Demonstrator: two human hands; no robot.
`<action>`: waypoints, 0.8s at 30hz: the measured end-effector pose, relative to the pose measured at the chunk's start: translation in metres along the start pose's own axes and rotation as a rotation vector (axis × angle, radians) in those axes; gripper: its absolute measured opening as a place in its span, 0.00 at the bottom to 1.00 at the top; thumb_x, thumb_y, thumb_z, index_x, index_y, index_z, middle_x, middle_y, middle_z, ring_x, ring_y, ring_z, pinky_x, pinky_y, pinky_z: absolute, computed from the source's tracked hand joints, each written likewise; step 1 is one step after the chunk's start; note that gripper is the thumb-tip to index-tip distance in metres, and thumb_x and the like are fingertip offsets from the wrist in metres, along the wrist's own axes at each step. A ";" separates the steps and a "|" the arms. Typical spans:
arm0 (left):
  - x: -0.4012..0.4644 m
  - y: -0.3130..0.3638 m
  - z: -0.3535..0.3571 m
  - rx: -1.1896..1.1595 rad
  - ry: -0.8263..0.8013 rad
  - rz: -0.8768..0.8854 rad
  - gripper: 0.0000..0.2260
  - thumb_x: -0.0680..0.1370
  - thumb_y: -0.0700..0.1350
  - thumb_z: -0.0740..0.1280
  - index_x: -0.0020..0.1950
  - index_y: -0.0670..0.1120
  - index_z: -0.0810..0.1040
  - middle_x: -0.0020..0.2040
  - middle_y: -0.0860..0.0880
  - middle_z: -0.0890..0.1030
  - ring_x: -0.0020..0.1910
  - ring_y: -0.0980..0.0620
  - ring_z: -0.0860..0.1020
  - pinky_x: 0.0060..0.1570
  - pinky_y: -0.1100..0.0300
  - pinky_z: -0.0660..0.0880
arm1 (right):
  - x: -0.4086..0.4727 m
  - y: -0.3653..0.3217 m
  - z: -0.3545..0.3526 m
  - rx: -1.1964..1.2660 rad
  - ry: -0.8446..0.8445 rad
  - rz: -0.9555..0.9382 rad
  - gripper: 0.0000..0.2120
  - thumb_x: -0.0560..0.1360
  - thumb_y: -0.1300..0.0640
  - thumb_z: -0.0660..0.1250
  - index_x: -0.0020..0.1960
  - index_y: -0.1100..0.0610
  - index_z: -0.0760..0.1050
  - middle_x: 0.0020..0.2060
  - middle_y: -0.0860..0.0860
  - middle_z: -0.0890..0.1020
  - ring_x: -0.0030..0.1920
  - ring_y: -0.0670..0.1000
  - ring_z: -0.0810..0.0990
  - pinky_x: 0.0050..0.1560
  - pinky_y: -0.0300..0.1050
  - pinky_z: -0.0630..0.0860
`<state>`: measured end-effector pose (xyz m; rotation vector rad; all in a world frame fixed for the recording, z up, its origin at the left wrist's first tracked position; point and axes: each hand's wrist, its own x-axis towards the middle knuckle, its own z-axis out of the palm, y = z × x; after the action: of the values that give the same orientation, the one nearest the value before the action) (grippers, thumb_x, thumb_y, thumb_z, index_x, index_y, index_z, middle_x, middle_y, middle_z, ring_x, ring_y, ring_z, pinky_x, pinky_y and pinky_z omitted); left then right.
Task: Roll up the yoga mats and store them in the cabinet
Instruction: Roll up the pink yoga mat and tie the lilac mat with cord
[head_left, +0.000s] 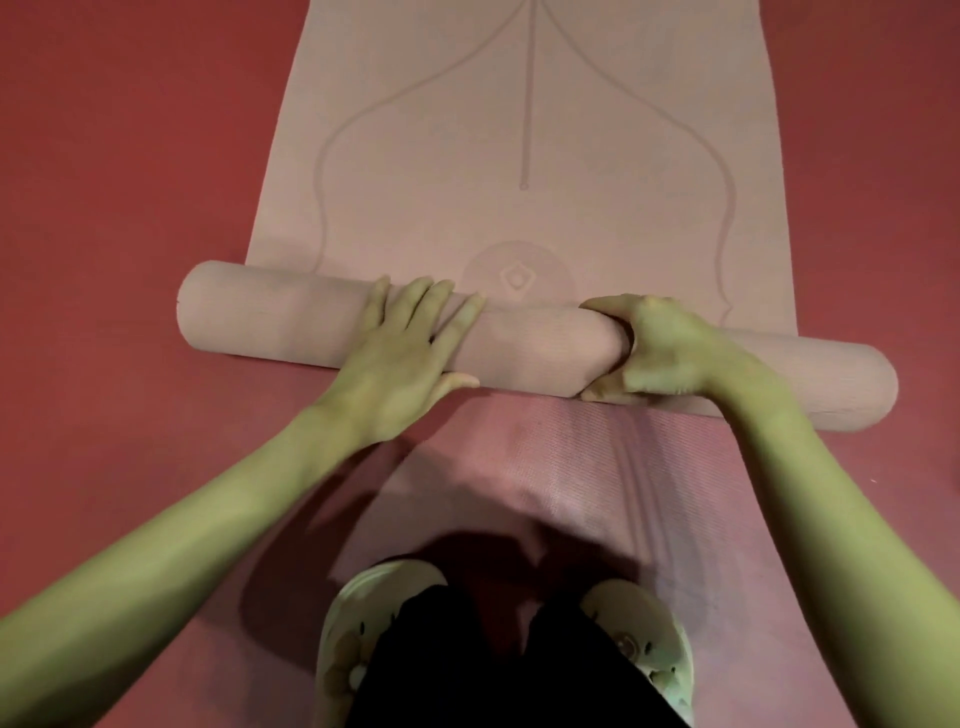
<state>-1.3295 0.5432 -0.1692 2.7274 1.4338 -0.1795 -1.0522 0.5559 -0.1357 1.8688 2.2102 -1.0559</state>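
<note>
A red floor (114, 171) fills the view, and on it lies a pale pink yoga mat (524, 145) with a printed line pattern, partly rolled. The rolled part (519, 338) runs crosswise under both hands, its ends reaching well past the outer side of each; the flat remainder stretches away beyond the fingertips. The left hand (410, 343) lies spread on top of the roll, fingers straight and pressing down. The right hand (654, 348) grips the roll, thumb over the far side and fingers curled in at the near side, and the roll dents where it squeezes. That dent suggests a soft, springy foam that is light but apt to loosen if let go. The roll sits slightly askew to the flat part, so even pressure from both hands, set apart on the top of the roll, looks the best hold for keeping it tight and straight. Nearer than the hands lies a darker pink ribbed mat (571, 478), on which the person's light slippers (644, 639) stand. No cabinet is in view.
</note>
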 end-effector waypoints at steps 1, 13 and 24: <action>0.006 -0.003 -0.001 -0.006 -0.012 -0.007 0.34 0.77 0.64 0.50 0.76 0.44 0.61 0.69 0.37 0.70 0.68 0.38 0.67 0.68 0.34 0.59 | -0.004 0.003 0.006 -0.024 0.088 -0.032 0.38 0.57 0.45 0.79 0.65 0.50 0.74 0.58 0.50 0.81 0.60 0.55 0.77 0.65 0.54 0.69; 0.030 -0.006 0.000 -0.010 0.101 -0.140 0.29 0.80 0.60 0.47 0.77 0.47 0.59 0.74 0.39 0.65 0.74 0.42 0.62 0.71 0.36 0.55 | 0.011 0.021 0.026 -0.347 0.446 -0.046 0.31 0.78 0.37 0.44 0.74 0.48 0.65 0.70 0.48 0.72 0.69 0.54 0.70 0.65 0.53 0.62; 0.068 -0.027 -0.010 -0.035 0.033 -0.160 0.31 0.79 0.63 0.44 0.79 0.51 0.54 0.79 0.44 0.54 0.77 0.44 0.53 0.73 0.39 0.50 | 0.022 -0.002 0.028 -0.271 0.433 0.112 0.34 0.77 0.39 0.41 0.78 0.55 0.55 0.77 0.53 0.58 0.77 0.59 0.55 0.73 0.60 0.48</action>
<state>-1.3127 0.6154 -0.1676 2.5996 1.6483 -0.1160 -1.0702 0.5601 -0.1661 2.2159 2.2704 -0.3307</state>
